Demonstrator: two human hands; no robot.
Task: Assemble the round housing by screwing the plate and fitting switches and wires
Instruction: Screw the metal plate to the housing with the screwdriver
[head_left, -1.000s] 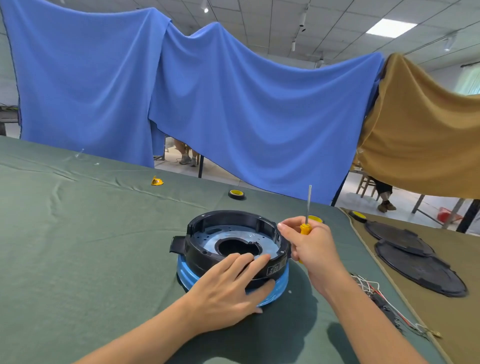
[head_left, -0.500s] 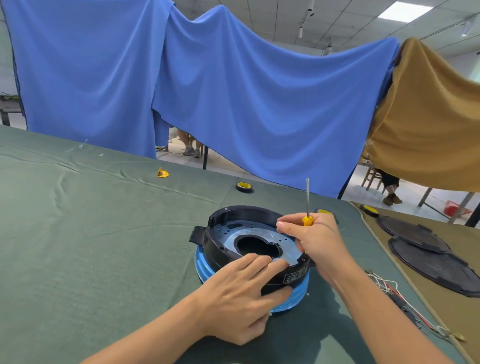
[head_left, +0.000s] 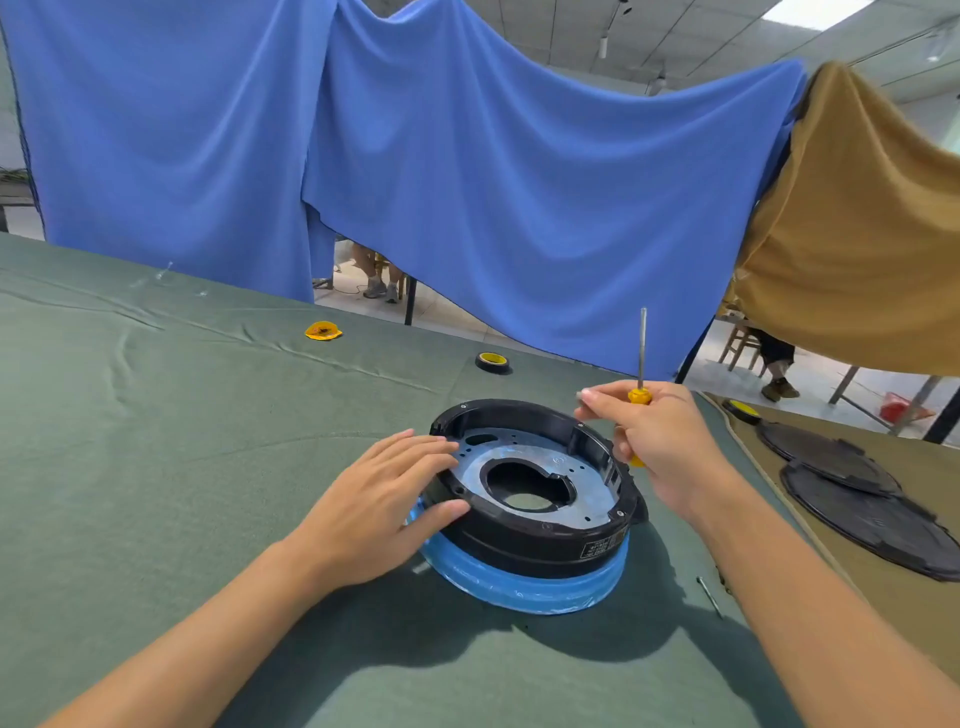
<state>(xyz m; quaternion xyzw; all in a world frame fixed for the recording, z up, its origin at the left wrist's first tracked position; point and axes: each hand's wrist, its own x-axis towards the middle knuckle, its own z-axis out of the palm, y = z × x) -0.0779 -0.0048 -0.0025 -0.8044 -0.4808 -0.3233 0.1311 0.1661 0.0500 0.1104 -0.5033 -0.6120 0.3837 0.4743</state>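
The round black housing (head_left: 540, 540) sits on a blue-wrapped base (head_left: 524, 587) on the green cloth. A grey metal plate (head_left: 582, 483) with a large centre hole lies inside it. My left hand (head_left: 379, 504) rests on the housing's left rim, thumb on the outer wall and fingers over the edge. My right hand (head_left: 654, 441) hovers at the right rim, closed around a yellow-handled screwdriver (head_left: 641, 364) whose shaft points straight up.
A roll of black tape with a yellow core (head_left: 492, 362) and a yellow scrap (head_left: 323, 331) lie farther back. A thin metal rod (head_left: 709, 596) lies right of the base. Black round covers (head_left: 872, 514) sit on the tan cloth at right. Blue and tan drapes hang behind.
My left hand slid from the housing's near rim to its left rim. The housing has turned: its side tab has left the left side. My right hand stays at the right rim with the screwdriver.
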